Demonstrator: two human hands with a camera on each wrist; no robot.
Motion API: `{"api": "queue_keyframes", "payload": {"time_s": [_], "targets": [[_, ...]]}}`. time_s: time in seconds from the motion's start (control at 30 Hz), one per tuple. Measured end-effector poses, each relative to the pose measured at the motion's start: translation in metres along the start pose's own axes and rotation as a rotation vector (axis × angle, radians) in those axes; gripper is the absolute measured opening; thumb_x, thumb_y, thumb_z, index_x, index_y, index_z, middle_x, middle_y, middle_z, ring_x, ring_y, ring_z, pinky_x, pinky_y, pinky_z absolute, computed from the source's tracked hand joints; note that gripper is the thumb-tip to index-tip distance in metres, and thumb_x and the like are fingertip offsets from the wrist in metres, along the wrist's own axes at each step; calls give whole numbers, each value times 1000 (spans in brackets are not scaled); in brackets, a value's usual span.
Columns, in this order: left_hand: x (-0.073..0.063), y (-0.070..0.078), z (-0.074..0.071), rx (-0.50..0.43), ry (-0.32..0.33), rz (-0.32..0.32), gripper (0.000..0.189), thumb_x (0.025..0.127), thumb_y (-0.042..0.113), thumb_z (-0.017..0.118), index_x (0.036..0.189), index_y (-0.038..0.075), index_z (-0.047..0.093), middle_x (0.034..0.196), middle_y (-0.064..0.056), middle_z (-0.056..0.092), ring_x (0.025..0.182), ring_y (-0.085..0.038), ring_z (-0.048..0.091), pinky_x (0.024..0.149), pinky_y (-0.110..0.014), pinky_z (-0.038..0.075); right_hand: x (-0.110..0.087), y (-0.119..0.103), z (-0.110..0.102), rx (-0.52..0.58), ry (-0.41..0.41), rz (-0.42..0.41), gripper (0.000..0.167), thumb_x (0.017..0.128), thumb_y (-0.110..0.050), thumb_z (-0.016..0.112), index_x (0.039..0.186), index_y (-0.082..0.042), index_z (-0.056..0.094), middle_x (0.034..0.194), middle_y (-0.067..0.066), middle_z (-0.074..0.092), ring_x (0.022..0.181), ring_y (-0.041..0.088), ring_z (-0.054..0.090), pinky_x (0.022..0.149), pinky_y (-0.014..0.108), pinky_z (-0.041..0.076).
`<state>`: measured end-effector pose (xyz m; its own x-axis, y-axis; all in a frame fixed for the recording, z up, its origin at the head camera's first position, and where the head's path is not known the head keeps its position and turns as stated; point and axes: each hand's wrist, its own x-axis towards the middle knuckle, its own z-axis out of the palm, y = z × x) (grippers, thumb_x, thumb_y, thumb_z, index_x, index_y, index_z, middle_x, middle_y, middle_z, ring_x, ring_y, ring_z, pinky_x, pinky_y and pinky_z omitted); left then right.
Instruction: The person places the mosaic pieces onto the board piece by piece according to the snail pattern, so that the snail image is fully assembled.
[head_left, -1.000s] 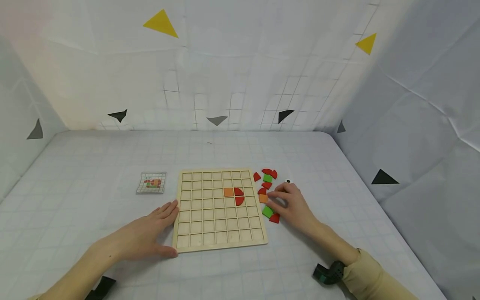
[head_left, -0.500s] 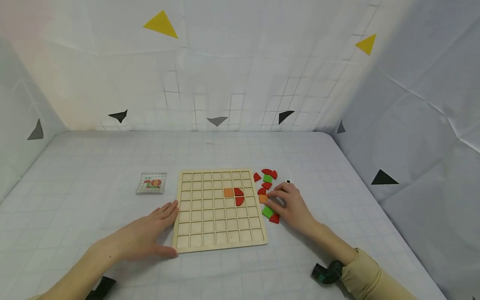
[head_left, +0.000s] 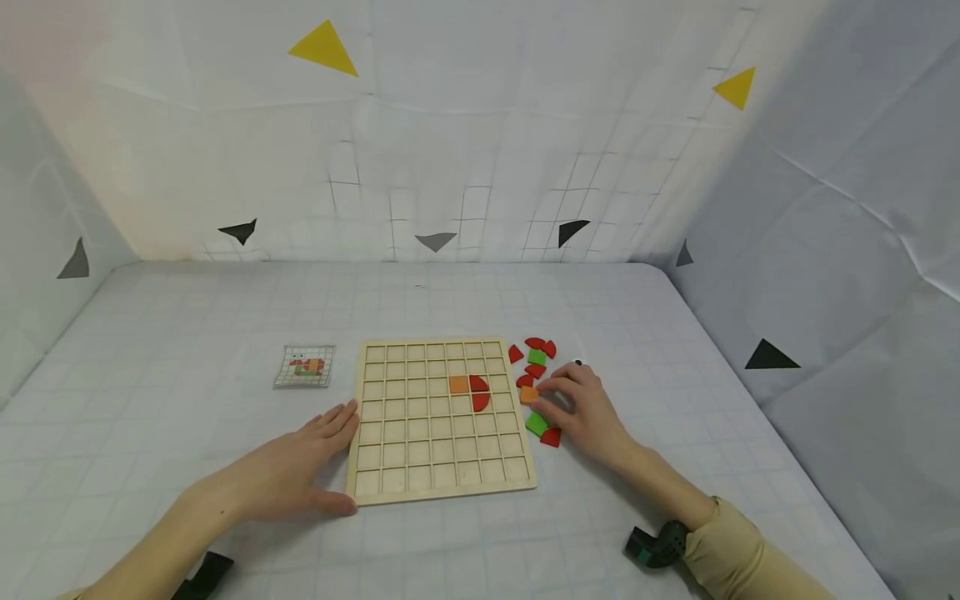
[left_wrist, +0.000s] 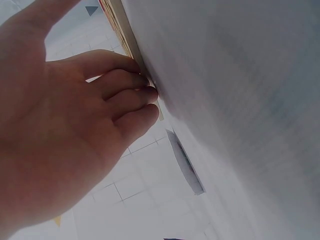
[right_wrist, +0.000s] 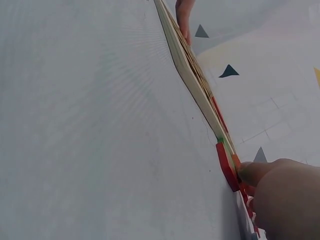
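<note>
A wooden grid board (head_left: 406, 453) lies on the table. In its cells sit an orange square (head_left: 458, 384) and two red quarter-circles (head_left: 481, 402). My left hand (head_left: 296, 467) rests against the board's left edge, fingers extended and thumb at the near corner; the left wrist view shows its fingertips at the board's side. Right of the board, my right hand (head_left: 588, 415) pinches a loose orange square tile (head_left: 528, 395) between thumb and fingers. In the right wrist view the thumb (right_wrist: 252, 171) touches that tile, and the other fingertips are mostly hidden.
Loose red quarter-circles (head_left: 551, 437) and green squares (head_left: 536, 424) lie along the board's right side, near my right hand. A black-and-white eye piece (head_left: 578, 362) is partly hidden behind that hand. A small picture card (head_left: 304, 367) lies left of the board.
The loose orange tile has shifted and turned slightly between my right thumb and fingers. My left hand and the board have stayed in place.
</note>
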<state>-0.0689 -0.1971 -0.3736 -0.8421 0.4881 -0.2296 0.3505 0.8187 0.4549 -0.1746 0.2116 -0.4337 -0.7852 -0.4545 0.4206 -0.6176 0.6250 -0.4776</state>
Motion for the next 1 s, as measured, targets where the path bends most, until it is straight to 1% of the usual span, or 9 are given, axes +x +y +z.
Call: {"api": "queue_keyframes", "payload": {"time_s": [0.1, 0.2, 0.3, 0.43, 0.53, 0.67, 0.9, 1.0], "targets": [[0, 0, 0, 5, 4, 5, 109, 80, 65, 71, 154, -5, 29, 165, -19, 17, 150, -43, 21, 116, -61, 28, 0, 0, -1, 0, 8, 3, 18, 84, -19, 82, 98, -10, 75, 98, 2, 61, 99, 17, 49, 86, 36, 40], [0, 0, 0, -1, 4, 9, 110, 80, 66, 70, 154, -4, 29, 166, -19, 17, 150, -43, 20, 116, -61, 28, 0, -1, -1, 9, 17, 24, 18, 84, -17, 82, 99, -10, 75, 99, 1, 61, 99, 17, 49, 86, 35, 41], [0, 0, 0, -3, 1, 15, 111, 80, 67, 69, 154, -5, 29, 165, -20, 17, 150, -45, 21, 115, -62, 29, 1, -2, -1, 38, 22, 41, 18, 84, -15, 81, 101, -11, 75, 100, 0, 61, 101, 17, 49, 87, 36, 41], [0, 0, 0, -9, -4, 0, 111, 79, 66, 71, 155, -4, 29, 166, -18, 16, 150, -44, 20, 116, -61, 28, 3, -6, 1, 90, 6, 55, 18, 85, -16, 80, 102, -12, 75, 102, -2, 60, 104, 15, 49, 90, 37, 42], [0, -1, 0, -11, -4, -7, 111, 79, 65, 71, 155, -4, 29, 166, -18, 16, 150, -44, 19, 116, -61, 28, 7, -10, 5, 114, -8, 44, 17, 86, -18, 79, 102, -13, 75, 102, -3, 60, 105, 15, 49, 91, 37, 42], [0, -1, 1, -14, -1, 1, 111, 79, 66, 71, 154, -4, 29, 166, -18, 16, 150, -44, 20, 116, -61, 28, 11, -15, 12, 124, -8, 5, 16, 87, -19, 79, 101, -13, 75, 102, -2, 61, 103, 15, 49, 90, 36, 41], [0, 0, 0, -15, -7, -7, 111, 80, 65, 71, 155, -3, 28, 166, -17, 15, 151, -43, 19, 117, -61, 27, 15, -21, 20, 105, 7, -65, 17, 85, -17, 80, 99, -10, 75, 102, 0, 61, 102, 17, 48, 88, 36, 42], [0, 1, -1, -10, -11, -8, 110, 80, 64, 72, 155, -4, 29, 166, -19, 16, 150, -44, 20, 116, -61, 27, 17, -23, 23, 99, 3, -79, 18, 85, -16, 80, 100, -9, 75, 102, 1, 61, 101, 18, 49, 88, 36, 42]]}}
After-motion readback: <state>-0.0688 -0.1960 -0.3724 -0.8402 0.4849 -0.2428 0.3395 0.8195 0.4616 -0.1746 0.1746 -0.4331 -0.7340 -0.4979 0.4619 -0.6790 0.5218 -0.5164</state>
